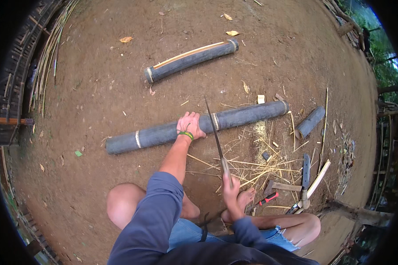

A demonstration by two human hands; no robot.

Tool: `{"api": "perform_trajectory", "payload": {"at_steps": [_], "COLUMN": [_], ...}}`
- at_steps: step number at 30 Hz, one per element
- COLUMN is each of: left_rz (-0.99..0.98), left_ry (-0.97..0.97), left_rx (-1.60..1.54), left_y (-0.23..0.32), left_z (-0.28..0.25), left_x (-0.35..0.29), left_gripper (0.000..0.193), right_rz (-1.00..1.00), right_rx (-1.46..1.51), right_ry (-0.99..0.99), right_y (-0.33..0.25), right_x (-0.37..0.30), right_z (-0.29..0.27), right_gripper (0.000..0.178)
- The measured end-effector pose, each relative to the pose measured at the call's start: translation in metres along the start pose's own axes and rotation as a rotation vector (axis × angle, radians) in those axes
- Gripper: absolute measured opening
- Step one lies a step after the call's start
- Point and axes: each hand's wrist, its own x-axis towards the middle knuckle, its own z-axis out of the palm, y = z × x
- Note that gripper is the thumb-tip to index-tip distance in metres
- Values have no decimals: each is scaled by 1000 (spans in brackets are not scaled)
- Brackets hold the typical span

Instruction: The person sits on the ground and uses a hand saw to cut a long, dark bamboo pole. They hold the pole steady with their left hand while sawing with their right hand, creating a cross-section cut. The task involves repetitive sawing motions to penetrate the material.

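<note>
A long, dark bamboo pole (247, 115) with pale rings at its joints lies across the ground in front of me. My left hand (191, 124) is pressed down on it near the middle, fingers wrapped over its top. In my right hand (231, 190) is the handle of a handsaw (215, 134), its long thin blade seen almost edge-on. That blade points away from me and crosses over the pole just right of my left hand; whether it touches the bamboo I cannot tell. Pale sawdust (261, 130) is scattered under the pole's right part.
Beyond lies a shorter bamboo section (192, 59) with a long slot. A short bamboo piece (311, 122) rests at the right. Near my right foot are thin strips (269, 170), a hammer-like tool (285, 187), a red-and-black handled tool (268, 198) and a dark blade (306, 170).
</note>
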Motion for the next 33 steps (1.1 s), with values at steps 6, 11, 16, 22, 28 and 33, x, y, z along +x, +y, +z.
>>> {"api": "perform_trajectory", "payload": {"at_steps": [6,11,16,22,28,33], "left_rz": [4,9,-2,27,-19,-2], "left_ry": [31,37,84,58,77,63], "left_rx": [9,16,23,-26,19,-36], "left_y": [10,1,-5,1,-3,-2], "left_z": [1,0,10,2,13,9], "left_x": [0,-5,-9,5,-10,1], "left_gripper": [83,83,80,80,83,83], "right_rz": [-99,9,39,44,93,-138], "right_rx": [-63,-30,-24,-52,1,-46], "right_ry": [19,4,-27,-8,-8,135], "right_y": [-12,-2,4,-15,9,-26], "right_x": [82,41,10,80,-9,79], "right_z": [42,30,13,44,2,60], "right_gripper": [42,42,40,36,32,33]}}
